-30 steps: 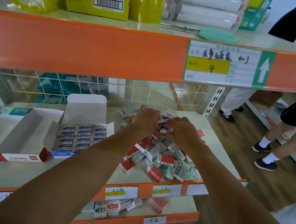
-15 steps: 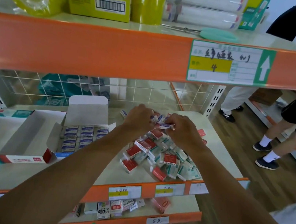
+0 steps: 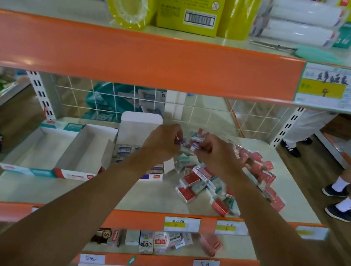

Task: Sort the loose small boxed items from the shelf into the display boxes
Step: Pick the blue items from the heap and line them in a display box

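Alignment matters: left hand and right hand pinch small boxes (square them first) for my part-filled display box.

A yellow tape roll and yellow box sit on the upper shelf.

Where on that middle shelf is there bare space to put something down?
Bare shelf runs along the front, between the display boxes and the orange edge, as far as the loose pile. The two left display boxes are empty. Right of centre is crowded: the pile fills it, and the left hand and right hand pinch small boxes above it.
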Demonstrator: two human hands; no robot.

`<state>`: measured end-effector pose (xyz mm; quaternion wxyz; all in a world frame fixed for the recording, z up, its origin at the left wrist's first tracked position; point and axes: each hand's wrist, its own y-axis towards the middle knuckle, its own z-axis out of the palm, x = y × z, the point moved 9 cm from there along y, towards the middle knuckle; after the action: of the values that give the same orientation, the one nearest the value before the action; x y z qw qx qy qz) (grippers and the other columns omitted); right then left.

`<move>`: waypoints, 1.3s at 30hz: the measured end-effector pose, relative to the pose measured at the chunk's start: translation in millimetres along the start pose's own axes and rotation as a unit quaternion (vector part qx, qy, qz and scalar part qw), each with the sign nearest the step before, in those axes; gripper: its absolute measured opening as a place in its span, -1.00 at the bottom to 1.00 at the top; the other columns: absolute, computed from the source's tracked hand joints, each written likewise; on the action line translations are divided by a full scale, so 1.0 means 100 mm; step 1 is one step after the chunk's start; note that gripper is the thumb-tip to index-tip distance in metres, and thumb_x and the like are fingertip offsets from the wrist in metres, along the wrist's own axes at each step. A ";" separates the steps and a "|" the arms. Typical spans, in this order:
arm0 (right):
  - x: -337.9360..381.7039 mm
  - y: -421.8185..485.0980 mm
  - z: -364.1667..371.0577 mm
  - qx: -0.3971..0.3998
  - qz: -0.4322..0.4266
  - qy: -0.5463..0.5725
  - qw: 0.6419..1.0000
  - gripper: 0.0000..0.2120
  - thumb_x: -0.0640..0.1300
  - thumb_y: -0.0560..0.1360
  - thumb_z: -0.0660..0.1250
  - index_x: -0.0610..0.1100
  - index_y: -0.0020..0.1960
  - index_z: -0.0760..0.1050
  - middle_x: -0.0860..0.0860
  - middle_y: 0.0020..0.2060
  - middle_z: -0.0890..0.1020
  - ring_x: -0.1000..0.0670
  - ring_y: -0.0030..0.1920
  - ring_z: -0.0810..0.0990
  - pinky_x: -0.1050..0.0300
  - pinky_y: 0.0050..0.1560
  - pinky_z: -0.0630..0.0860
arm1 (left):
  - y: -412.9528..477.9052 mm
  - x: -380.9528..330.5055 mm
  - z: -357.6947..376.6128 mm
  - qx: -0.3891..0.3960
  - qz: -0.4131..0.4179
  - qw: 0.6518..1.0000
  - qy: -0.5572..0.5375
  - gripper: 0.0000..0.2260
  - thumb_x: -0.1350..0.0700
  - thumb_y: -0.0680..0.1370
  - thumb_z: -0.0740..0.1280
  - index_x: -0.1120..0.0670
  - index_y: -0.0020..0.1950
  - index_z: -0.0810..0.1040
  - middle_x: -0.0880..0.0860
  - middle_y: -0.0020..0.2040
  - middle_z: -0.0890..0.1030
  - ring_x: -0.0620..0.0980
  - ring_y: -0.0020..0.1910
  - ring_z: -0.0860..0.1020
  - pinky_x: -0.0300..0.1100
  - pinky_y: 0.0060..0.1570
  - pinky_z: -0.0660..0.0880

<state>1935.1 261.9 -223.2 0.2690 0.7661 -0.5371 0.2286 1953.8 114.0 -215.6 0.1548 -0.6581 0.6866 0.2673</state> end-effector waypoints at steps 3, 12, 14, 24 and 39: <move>0.10 0.05 0.14 0.004 -0.006 0.017 1.000 -0.87 -0.15 0.44 0.44 -0.07 -0.08 0.49 -0.04 -0.14 0.62 0.00 -0.14 0.56 0.29 -0.23 0.43 | -0.11 0.08 -0.16 -0.002 0.000 1.000 -0.031 -0.76 0.18 0.51 0.39 0.08 0.17 0.52 0.06 0.02 0.62 -0.04 -0.11 0.55 -0.27 -0.02 0.46; 0.49 0.05 0.49 0.053 -0.032 0.058 0.996 -0.75 -0.15 0.50 0.40 -0.01 0.16 0.53 0.15 -0.12 0.58 0.18 -0.15 0.57 0.29 -0.16 0.51 | -0.31 0.51 -0.44 -0.006 -0.067 0.997 -0.043 -0.82 0.18 0.48 0.40 0.07 0.06 0.52 0.08 0.04 0.61 -0.02 -0.08 0.51 -0.26 -0.11 0.39; 0.53 0.07 0.56 0.057 -0.028 0.045 0.997 -0.81 -0.11 0.49 0.40 0.00 0.09 0.53 0.11 -0.11 0.63 0.09 -0.12 0.61 0.09 -0.08 0.58 | -0.34 0.58 -0.48 0.000 -0.080 0.996 -0.040 -0.84 0.15 0.47 0.43 0.06 -0.02 0.49 0.06 0.01 0.60 -0.02 -0.08 0.52 -0.26 -0.13 0.42; 0.78 0.08 0.79 0.073 -0.042 0.058 0.995 -0.88 -0.12 0.44 0.46 -0.02 -0.07 0.55 0.11 -0.15 0.62 0.08 -0.13 0.60 0.18 -0.12 0.52 | -0.50 0.88 -0.60 0.026 -0.108 0.993 -0.028 -0.85 0.20 0.47 0.41 -0.01 -0.06 0.51 0.02 0.09 0.62 -0.03 -0.04 0.55 -0.23 -0.08 0.52; 0.88 0.03 0.98 0.103 -0.042 0.025 0.994 -0.81 -0.18 0.43 0.46 -0.09 0.02 0.54 0.03 -0.13 0.61 0.02 -0.11 0.59 0.32 -0.19 0.45 | -0.72 1.03 -0.68 0.008 -0.060 0.993 0.104 -0.77 0.04 0.49 0.43 0.07 0.12 0.62 0.02 0.17 0.59 -0.04 -0.02 0.53 -0.33 -0.05 0.48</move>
<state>1966.2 135.3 -240.2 0.2118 0.8057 -0.4710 0.2902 2025.4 -8.3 -230.7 0.1037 -0.7211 0.6603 0.1822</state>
